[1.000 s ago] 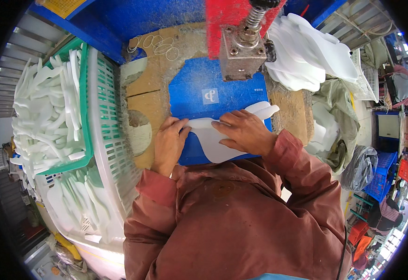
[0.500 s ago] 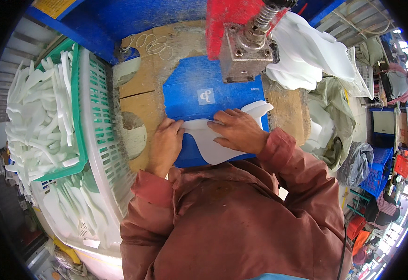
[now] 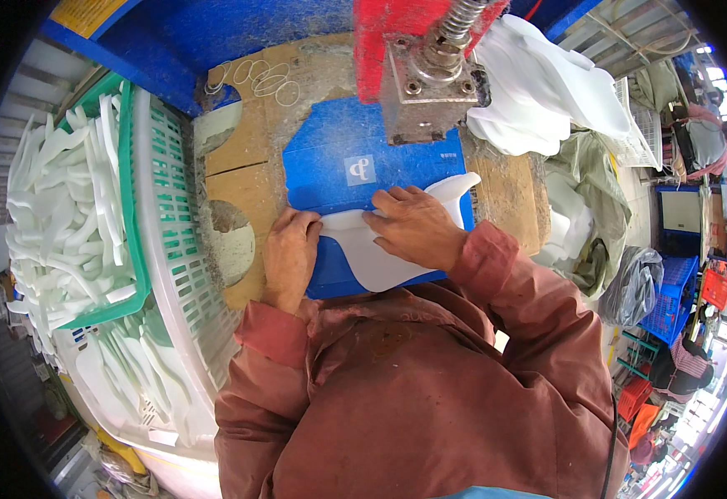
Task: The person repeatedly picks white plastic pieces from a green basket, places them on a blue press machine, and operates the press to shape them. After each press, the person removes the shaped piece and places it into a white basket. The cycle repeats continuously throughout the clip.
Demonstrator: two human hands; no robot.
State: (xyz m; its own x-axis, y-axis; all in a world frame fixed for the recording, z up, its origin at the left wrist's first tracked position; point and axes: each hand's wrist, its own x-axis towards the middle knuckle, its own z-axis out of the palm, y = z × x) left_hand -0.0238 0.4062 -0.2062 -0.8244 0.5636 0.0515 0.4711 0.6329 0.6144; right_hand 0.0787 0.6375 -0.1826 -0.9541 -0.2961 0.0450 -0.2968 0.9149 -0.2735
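A white, insole-shaped foam piece (image 3: 387, 263) lies across a blue board (image 3: 330, 166), its far edge raised in a ridge between my hands. My left hand (image 3: 290, 256) is closed in a pinch at the ridge's left end. My right hand (image 3: 417, 223) grips the same piece near its middle, thumb toward me and fingers bent over the ridge. The piece's right end tapers to a tip past my right hand. Ahead of my hands, a metal machine head (image 3: 426, 104) with a spring hangs over the board; what lies under it is partly hidden.
At left, a green basket (image 3: 140, 279) full of curved white pieces sits by a white slotted crate (image 3: 182, 241). Large white sheets (image 3: 538, 87) are stacked at right, above a greenish cloth sack (image 3: 596, 187). Thin wire-like rings (image 3: 265, 76) lie on the worn board at the back.
The foam piece's right end, which showed a raised, layered fold, now looks flatter and more spread out. Both hands keep nearly the same grip, and the view has shifted slightly.
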